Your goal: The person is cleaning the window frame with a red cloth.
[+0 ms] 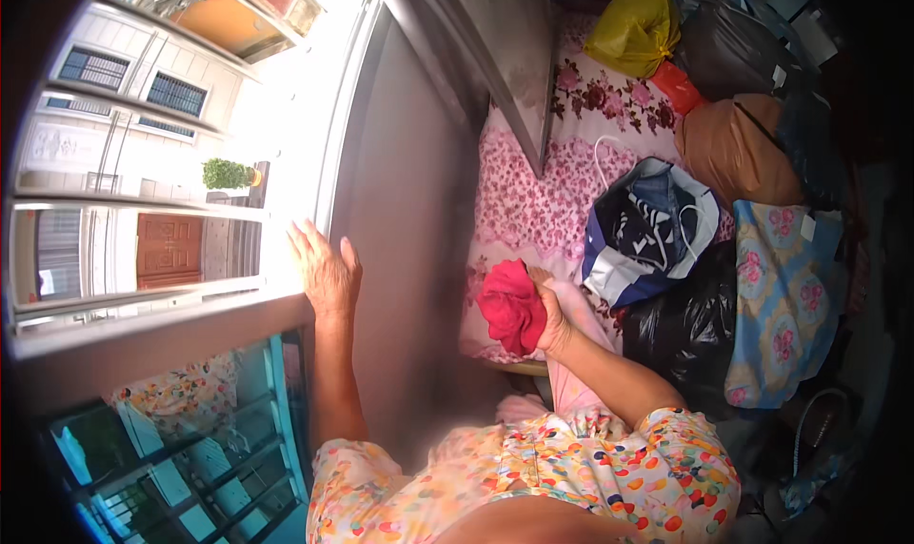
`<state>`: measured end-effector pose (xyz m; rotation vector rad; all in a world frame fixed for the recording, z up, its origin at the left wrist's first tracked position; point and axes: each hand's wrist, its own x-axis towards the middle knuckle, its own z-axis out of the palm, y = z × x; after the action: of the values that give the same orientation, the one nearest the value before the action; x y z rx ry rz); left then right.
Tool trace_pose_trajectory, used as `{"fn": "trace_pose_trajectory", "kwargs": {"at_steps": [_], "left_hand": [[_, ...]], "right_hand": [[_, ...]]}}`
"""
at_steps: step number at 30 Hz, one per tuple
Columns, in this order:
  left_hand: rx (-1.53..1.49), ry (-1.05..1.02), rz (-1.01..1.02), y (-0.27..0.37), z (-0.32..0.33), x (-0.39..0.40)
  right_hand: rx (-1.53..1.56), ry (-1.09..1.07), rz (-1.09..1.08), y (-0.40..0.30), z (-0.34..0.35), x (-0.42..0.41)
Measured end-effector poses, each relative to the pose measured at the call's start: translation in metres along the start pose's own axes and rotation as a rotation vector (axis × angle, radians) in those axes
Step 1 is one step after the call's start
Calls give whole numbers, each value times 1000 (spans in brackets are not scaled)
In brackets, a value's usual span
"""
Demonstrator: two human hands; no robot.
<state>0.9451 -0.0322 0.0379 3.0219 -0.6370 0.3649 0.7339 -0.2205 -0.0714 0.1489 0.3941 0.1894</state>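
My left hand (330, 273) rests with its fingers apart at the bright window frame (282, 258), by the corner of the sill. Nothing shows in its grasp, though glare washes out the fingertips. My right hand (553, 315) grips a crumpled red cloth (510, 307) over the near end of a bed with a pink floral cover (535, 208). A pale pink cloth (578, 373) hangs beneath the right forearm. Metal window bars (143, 205) cross the opening on the left.
A grey panel with a pointed corner (525, 116) juts over the bed. An open bag of clothes (650, 223) stands on the bed, near yellow (635, 30), brown (742, 151) and black bags (678, 330). A blue floral cloth item (782, 301) lies right. Tinted glass (193, 444) is lower left.
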Motion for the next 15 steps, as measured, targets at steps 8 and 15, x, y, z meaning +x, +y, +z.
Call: {"fn": "trace_pose_trajectory", "kwargs": {"at_steps": [8,15], "left_hand": [[51,-455,-338,-6,23,9],[-61,-755,-540,-9,13,36]], "right_hand": [[-165,-30,181,-70,122,43],[-198,235,117,-68,210,33]]}}
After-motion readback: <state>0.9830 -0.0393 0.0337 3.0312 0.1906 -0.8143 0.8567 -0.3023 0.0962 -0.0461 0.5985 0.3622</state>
